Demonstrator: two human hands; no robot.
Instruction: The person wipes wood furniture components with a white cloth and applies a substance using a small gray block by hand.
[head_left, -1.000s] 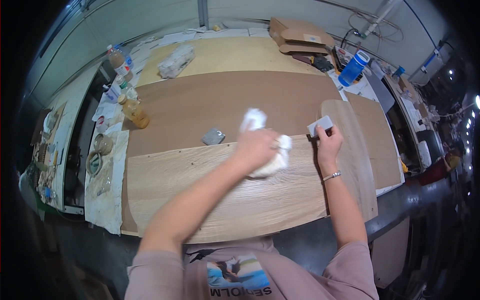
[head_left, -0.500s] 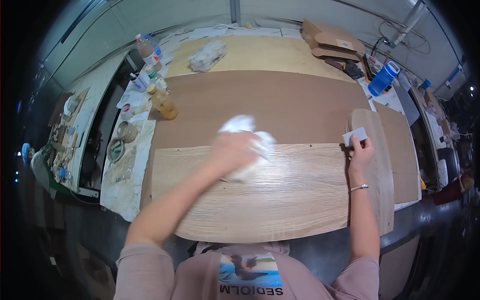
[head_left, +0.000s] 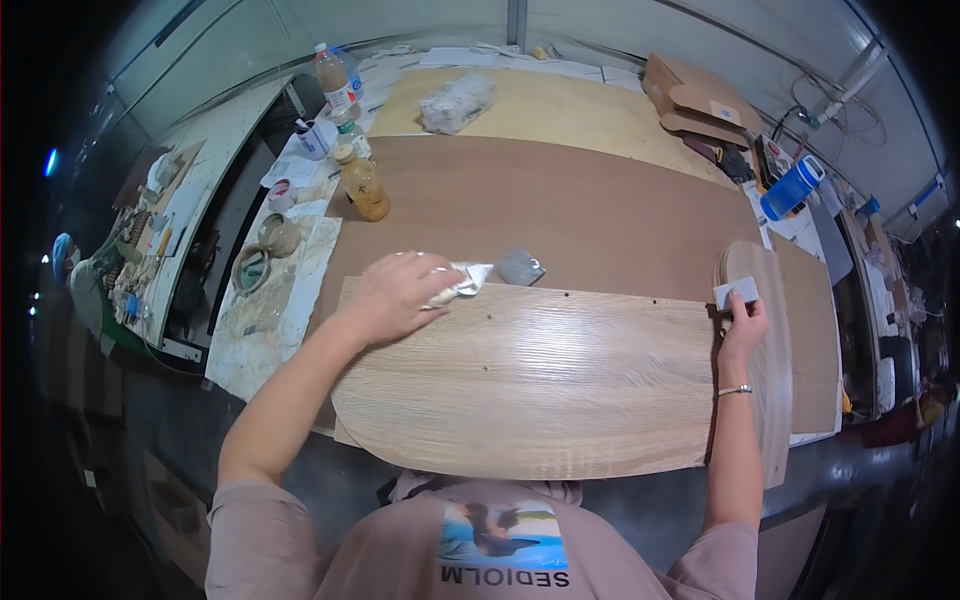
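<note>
A light wood-grain panel (head_left: 590, 390), rounded at its near left corner, lies at the bench's front edge with small dark holes along its far side. My left hand (head_left: 398, 292) lies over its far left corner, fingers closed on a crumpled white cloth (head_left: 463, 284) that sticks out to the right. Just beyond the far edge sits a small grey crumpled piece (head_left: 520, 267), kind unclear. My right hand (head_left: 741, 330), at the panel's right end, pinches a small white flat block (head_left: 736, 294). Beneath that hand are more wood-grain panels (head_left: 765, 390), apparently stacked.
A brown board (head_left: 560, 195) covers the bench behind the panel. At left stand a bottle of yellowish liquid (head_left: 362, 185), other bottles and a glass jar (head_left: 279, 235). A wrapped bundle (head_left: 457, 103), cardboard (head_left: 700, 100) and a blue bottle (head_left: 793, 188) lie farther back.
My left hand has swept the cloth leftward from the panel's middle to its far left corner. The grey piece has come into sight. My right hand still pinches the white block. The view has shifted slightly.
</note>
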